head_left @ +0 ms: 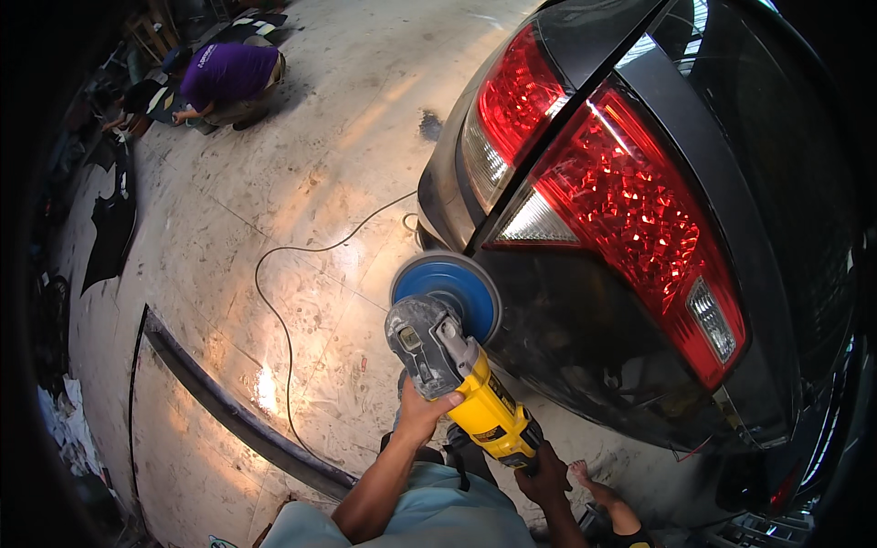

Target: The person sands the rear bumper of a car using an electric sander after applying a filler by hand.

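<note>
Both my hands are on a yellow and black power polisher. My left hand grips it near the dusty grey head, thumb on the yellow body. My right hand is wrapped round the rear end. The round blue backing plate with a grey rim points away from me. It overlaps the edge of a dark car's rear bumper; whether it touches or spins, I cannot tell. Above that bumper are a red and clear tail light and a second red lens section across a dark gap.
A thin cord curves over the stained floor. A long dark trim strip lies at the left, with black panels beyond. A person in purple crouches far left. Another person's bare limb shows at lower right.
</note>
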The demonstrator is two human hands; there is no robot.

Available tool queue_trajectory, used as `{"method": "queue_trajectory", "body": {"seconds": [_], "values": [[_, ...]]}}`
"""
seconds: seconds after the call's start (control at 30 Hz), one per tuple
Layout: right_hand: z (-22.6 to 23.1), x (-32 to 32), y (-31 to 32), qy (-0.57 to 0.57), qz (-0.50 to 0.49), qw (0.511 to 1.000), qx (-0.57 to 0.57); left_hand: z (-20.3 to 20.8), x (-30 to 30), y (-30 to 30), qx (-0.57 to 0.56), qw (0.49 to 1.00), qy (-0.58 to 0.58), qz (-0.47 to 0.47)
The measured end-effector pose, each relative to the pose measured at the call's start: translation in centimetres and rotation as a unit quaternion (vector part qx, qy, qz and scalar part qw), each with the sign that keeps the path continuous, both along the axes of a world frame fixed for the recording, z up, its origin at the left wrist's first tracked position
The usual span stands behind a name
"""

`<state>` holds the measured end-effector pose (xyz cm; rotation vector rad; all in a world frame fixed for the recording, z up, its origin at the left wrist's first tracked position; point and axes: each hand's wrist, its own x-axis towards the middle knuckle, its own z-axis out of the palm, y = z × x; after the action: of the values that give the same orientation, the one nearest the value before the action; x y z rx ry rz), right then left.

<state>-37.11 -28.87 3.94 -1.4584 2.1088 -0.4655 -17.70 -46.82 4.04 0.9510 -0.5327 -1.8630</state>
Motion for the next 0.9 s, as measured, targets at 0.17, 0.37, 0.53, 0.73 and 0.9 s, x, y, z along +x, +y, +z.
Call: {"method": "queue_trajectory", "body": {"seconds": [0.17, 0.37, 0.53, 0.73, 0.9], "values": [[-0.1, 0.4, -0.3, 0.005, -0.008, 1.000, 0.008, 0.2, 0.1, -0.7, -0.024, 1.000, 0.005, -0.004], [0.4, 0.7, -0.4, 0.006, 0.000, 1.000, -0.007, 0.3, 0.2, -0.8, -0.018, 1.000, -0.003, -0.010], [0.6, 0.9, -1.0, -0.001, -0.007, 0.999, -0.032, 0.9, 0.3, -1.5, -0.028, 0.999, 0.006, -0.014], [0.8, 0.8, -1.1, 0.004, 0.002, 1.000, -0.025, 0.7, 0.1, -1.3, -0.017, 1.000, 0.003, -0.001], [0.6, 1.0, -1.1, -0.005, -0.011, 0.999, -0.040, 0.5, 0.1, -1.6, -0.030, 0.999, -0.007, -0.014]]}}
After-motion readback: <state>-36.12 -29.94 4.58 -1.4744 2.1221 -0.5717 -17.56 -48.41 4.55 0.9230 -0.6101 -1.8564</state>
